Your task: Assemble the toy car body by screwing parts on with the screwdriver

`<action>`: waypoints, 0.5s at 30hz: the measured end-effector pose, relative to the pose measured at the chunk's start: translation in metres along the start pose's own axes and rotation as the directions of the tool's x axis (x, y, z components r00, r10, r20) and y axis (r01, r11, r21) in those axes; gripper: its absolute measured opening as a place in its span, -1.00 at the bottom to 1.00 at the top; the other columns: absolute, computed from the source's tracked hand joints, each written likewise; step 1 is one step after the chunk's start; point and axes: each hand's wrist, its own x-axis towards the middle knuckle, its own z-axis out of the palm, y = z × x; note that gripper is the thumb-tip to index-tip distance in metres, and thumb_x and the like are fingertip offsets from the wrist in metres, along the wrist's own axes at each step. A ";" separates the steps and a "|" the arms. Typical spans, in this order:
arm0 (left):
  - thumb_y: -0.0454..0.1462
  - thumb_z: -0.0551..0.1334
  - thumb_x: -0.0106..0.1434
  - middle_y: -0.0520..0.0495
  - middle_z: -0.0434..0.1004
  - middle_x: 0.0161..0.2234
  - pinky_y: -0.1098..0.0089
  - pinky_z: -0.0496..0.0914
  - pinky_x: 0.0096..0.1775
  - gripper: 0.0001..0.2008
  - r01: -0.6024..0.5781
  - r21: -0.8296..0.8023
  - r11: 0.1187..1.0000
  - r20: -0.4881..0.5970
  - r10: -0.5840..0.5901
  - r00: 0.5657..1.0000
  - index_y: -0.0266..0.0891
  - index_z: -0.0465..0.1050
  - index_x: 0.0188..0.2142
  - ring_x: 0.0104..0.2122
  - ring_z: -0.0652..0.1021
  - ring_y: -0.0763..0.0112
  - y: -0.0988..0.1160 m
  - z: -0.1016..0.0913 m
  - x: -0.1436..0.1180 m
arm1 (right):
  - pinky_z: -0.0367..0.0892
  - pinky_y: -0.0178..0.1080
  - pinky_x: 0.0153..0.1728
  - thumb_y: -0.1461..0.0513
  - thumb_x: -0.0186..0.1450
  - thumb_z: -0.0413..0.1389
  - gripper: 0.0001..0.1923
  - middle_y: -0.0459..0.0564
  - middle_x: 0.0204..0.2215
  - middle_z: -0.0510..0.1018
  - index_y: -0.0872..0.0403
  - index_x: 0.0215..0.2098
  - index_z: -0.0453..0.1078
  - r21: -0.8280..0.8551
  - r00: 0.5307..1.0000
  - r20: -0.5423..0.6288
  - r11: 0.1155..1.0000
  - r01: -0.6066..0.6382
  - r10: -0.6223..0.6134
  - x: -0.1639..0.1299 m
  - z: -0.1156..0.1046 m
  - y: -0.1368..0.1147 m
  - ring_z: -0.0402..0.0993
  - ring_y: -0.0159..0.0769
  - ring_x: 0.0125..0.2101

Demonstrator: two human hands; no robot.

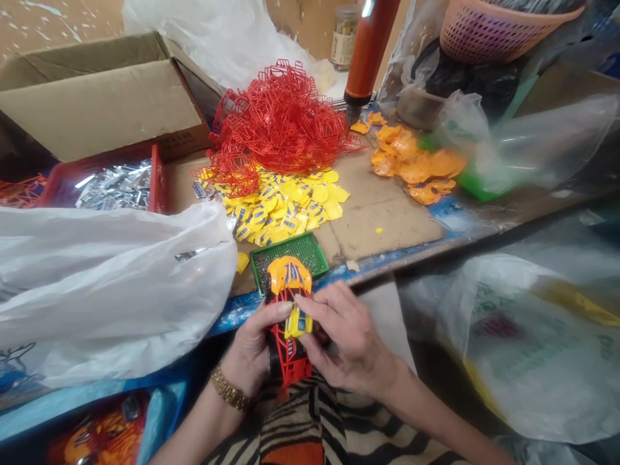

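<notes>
Above my lap, my left hand [256,332] is wrapped round a toy car [290,276] with an orange front body and a red cage frame [288,365] over a black base. My left thumb presses on a yellow plastic panel [299,323] with a dark blue print, lying on the red frame. Fingers of my right hand [351,329] pinch this panel from the right side. The car's underside is hidden by my hands. Just beyond the car, a green tray [314,248] of small metal pieces sits at the table edge.
Yellow panels [285,203] and tangled red frames [285,123] are heaped on cardboard. Orange shells [411,158] lie to the right, near an upright orange-red power screwdriver [371,51]. A red bin [157,181] holds silvery parts. White plastic [111,290] covers the left; bags [547,342] hang right.
</notes>
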 end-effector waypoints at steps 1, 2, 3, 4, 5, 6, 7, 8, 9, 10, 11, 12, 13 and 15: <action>-0.38 0.45 -0.05 -0.17 0.69 -0.33 0.24 0.58 -0.13 -0.49 -0.003 0.004 1.000 -0.003 0.003 1.000 -0.39 0.47 -0.06 -0.22 0.67 0.07 0.000 0.000 0.000 | 0.34 -0.12 -0.31 0.25 0.32 0.06 -0.63 0.10 -0.31 0.45 0.23 0.07 0.32 0.009 1.000 0.006 1.000 0.009 -0.009 0.000 -0.001 0.001 0.30 -0.19 -0.29; -0.38 0.45 -0.07 -0.16 0.69 -0.33 0.24 0.58 -0.14 -0.46 0.000 0.007 1.000 -0.002 0.000 1.000 -0.38 0.46 -0.04 -0.22 0.67 0.06 0.001 0.000 0.000 | 0.35 -0.12 -0.31 0.25 0.33 0.06 -0.64 0.10 -0.31 0.46 0.23 0.06 0.32 0.019 1.000 0.014 1.000 0.024 -0.025 0.001 -0.002 0.002 0.31 -0.19 -0.29; -0.38 0.46 -0.07 -0.16 0.69 -0.34 0.25 0.58 -0.14 -0.44 0.006 0.009 1.000 0.002 -0.006 1.000 -0.39 0.46 -0.03 -0.21 0.67 0.06 0.001 0.000 0.000 | 0.35 -0.13 -0.31 0.23 0.34 0.07 -0.65 0.10 -0.31 0.46 0.23 0.05 0.33 0.028 0.999 0.024 0.999 0.041 -0.042 0.001 -0.004 0.003 0.32 -0.19 -0.29; -0.39 0.45 -0.07 -0.16 0.69 -0.34 0.26 0.58 -0.14 -0.44 0.011 0.010 1.000 0.007 -0.011 1.000 -0.39 0.46 -0.03 -0.21 0.67 0.06 0.001 0.000 0.000 | 0.36 -0.13 -0.30 0.21 0.34 0.07 -0.65 0.11 -0.30 0.47 0.23 0.05 0.33 0.037 0.998 0.038 0.998 0.054 -0.055 0.002 -0.005 0.005 0.32 -0.19 -0.28; -0.39 0.44 -0.06 -0.16 0.69 -0.35 0.26 0.58 -0.15 -0.46 0.013 0.012 1.000 0.016 -0.014 1.000 -0.40 0.46 -0.04 -0.21 0.67 0.06 0.002 0.000 0.000 | 0.36 -0.13 -0.29 0.19 0.35 0.07 -0.65 0.11 -0.28 0.47 0.23 0.05 0.34 0.042 0.997 0.055 0.997 0.060 -0.062 0.003 -0.007 0.007 0.33 -0.19 -0.27; -0.39 0.43 -0.04 -0.16 0.69 -0.35 0.27 0.58 -0.15 -0.49 0.015 0.013 1.000 0.027 -0.015 1.000 -0.40 0.47 -0.05 -0.22 0.68 0.07 0.002 0.000 0.000 | 0.37 -0.13 -0.28 0.18 0.36 0.06 -0.65 0.11 -0.27 0.47 0.21 0.05 0.35 0.044 0.995 0.072 0.997 0.061 -0.064 0.004 -0.008 0.008 0.33 -0.19 -0.27; -0.39 0.42 -0.02 -0.15 0.69 -0.35 0.27 0.58 -0.15 -0.52 0.016 0.014 1.000 0.037 -0.016 0.999 -0.39 0.48 -0.06 -0.23 0.68 0.08 0.002 -0.001 0.000 | 0.37 -0.13 -0.27 0.17 0.36 0.06 -0.65 0.12 -0.25 0.47 0.20 0.04 0.36 0.045 0.994 0.092 0.997 0.056 -0.060 0.005 -0.010 0.010 0.33 -0.20 -0.25; -0.39 0.42 -0.01 -0.15 0.69 -0.35 0.27 0.58 -0.15 -0.54 0.018 0.015 1.000 0.047 -0.019 0.999 -0.39 0.48 -0.07 -0.24 0.68 0.09 0.001 -0.001 0.000 | 0.38 -0.13 -0.25 0.17 0.36 0.06 -0.65 0.12 -0.23 0.48 0.19 0.04 0.36 0.047 0.992 0.111 0.998 0.050 -0.055 0.006 -0.011 0.011 0.33 -0.20 -0.24; -0.39 0.41 -0.01 -0.15 0.70 -0.35 0.27 0.58 -0.15 -0.56 0.023 0.013 1.000 0.055 -0.024 0.998 -0.39 0.49 -0.08 -0.25 0.68 0.10 0.001 -0.001 0.000 | 0.38 -0.13 -0.24 0.17 0.36 0.06 -0.65 0.12 -0.21 0.48 0.19 0.04 0.37 0.050 0.991 0.124 0.998 0.046 -0.052 0.006 -0.012 0.011 0.33 -0.21 -0.24; -0.38 0.42 -0.01 -0.15 0.70 -0.35 0.27 0.58 -0.14 -0.56 0.030 0.009 1.000 0.063 -0.030 0.998 -0.39 0.49 -0.09 -0.26 0.68 0.10 0.001 -0.001 0.000 | 0.38 -0.13 -0.23 0.17 0.35 0.06 -0.65 0.13 -0.20 0.48 0.20 0.04 0.37 0.054 0.990 0.130 0.998 0.044 -0.051 0.007 -0.013 0.011 0.34 -0.20 -0.23; -0.37 0.43 -0.01 -0.15 0.70 -0.35 0.26 0.58 -0.14 -0.56 0.037 0.005 0.999 0.071 -0.037 0.997 -0.39 0.49 -0.09 -0.25 0.68 0.09 0.001 -0.001 0.000 | 0.38 -0.12 -0.23 0.18 0.34 0.07 -0.64 0.14 -0.19 0.48 0.21 0.04 0.37 0.056 0.990 0.129 0.997 0.044 -0.051 0.007 -0.013 0.011 0.34 -0.20 -0.23; -0.36 0.43 -0.01 -0.15 0.70 -0.35 0.25 0.58 -0.13 -0.55 0.042 0.002 0.999 0.078 -0.042 0.996 -0.39 0.49 -0.08 -0.24 0.68 0.09 0.001 -0.001 0.000 | 0.38 -0.11 -0.23 0.17 0.34 0.07 -0.63 0.15 -0.19 0.48 0.22 0.04 0.37 0.057 0.991 0.126 0.997 0.044 -0.051 0.006 -0.012 0.011 0.33 -0.19 -0.23; -0.36 0.43 -0.01 -0.15 0.70 -0.35 0.24 0.57 -0.12 -0.54 0.046 0.001 0.999 0.083 -0.046 0.996 -0.39 0.48 -0.08 -0.23 0.68 0.08 0.001 -0.001 0.000 | 0.38 -0.11 -0.24 0.17 0.34 0.07 -0.63 0.15 -0.20 0.48 0.23 0.04 0.36 0.055 0.992 0.119 0.997 0.045 -0.051 0.006 -0.012 0.010 0.33 -0.18 -0.24; -0.36 0.41 0.01 -0.16 0.69 -0.35 0.23 0.57 -0.11 -0.55 0.046 0.006 0.999 0.083 -0.047 0.995 -0.41 0.48 -0.07 -0.23 0.68 0.08 0.001 -0.001 0.000 | 0.37 -0.11 -0.27 0.15 0.35 0.05 -0.62 0.14 -0.24 0.47 0.23 0.04 0.36 0.045 0.993 0.102 0.998 0.049 -0.054 0.004 -0.009 0.010 0.33 -0.18 -0.25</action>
